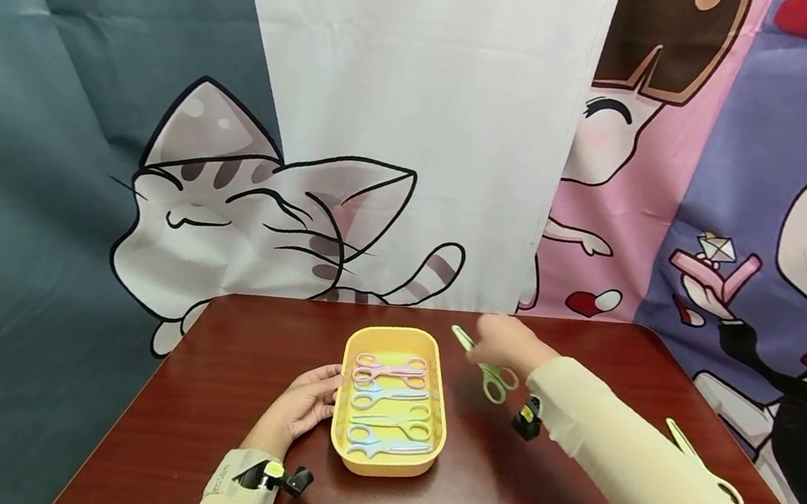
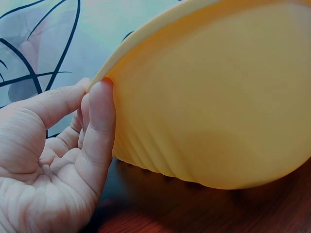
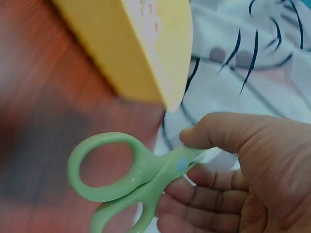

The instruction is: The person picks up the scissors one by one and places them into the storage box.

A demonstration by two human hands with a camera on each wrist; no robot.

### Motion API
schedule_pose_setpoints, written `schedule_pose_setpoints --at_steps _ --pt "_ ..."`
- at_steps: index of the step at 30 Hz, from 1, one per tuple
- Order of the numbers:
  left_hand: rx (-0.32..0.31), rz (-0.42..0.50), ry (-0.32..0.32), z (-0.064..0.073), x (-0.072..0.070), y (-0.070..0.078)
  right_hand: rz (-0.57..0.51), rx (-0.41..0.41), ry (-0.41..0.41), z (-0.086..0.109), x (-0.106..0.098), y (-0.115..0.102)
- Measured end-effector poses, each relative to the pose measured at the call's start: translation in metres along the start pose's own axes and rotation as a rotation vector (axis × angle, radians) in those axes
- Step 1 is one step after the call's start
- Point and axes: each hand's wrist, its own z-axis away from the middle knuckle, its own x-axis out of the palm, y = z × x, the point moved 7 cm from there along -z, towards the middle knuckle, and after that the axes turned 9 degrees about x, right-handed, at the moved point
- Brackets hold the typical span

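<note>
A yellow plastic tray (image 1: 440,425) stands on the table with several pairs of scissors in a column: pink scissors (image 1: 389,370) at the far end, then blue scissors (image 1: 386,395), green scissors (image 1: 390,421) and more blue ones (image 1: 387,447). My left hand (image 1: 307,402) pinches the tray's left rim between thumb and fingers, as the left wrist view shows close up. To the right of the tray, my right hand (image 1: 510,345) holds light green scissors (image 3: 160,167) around the pivot. Their handle loops hang out toward the tray side in the right wrist view.
Another pair of pale green scissors (image 1: 706,466) lies near the right edge of the dark red wooden table (image 1: 273,328). Behind the table hangs a cloth backdrop (image 1: 425,78) with cartoon figures.
</note>
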Motion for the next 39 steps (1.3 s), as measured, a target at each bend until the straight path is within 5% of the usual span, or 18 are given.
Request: schedule_pose_setpoints --at_steps 8,14,25,39 --pt "0.02 -0.031 0.021 0.001 -0.002 -0.002 0.049 -0.319 0.005 -0.008 0.001 -0.095" --pt "0.018 -0.017 0.018 0.0 -0.003 -0.003 0.12 -0.469 -0.026 -0.009 0.029 -0.135" --pt "0.033 -0.039 0.009 -0.004 0.0 -0.002 0.237 -0.49 -0.119 -0.021 0.074 -0.137" --pt "0.032 -0.027 0.017 -0.003 -0.002 -0.001 0.316 -0.44 -0.146 -0.024 0.089 -0.142"
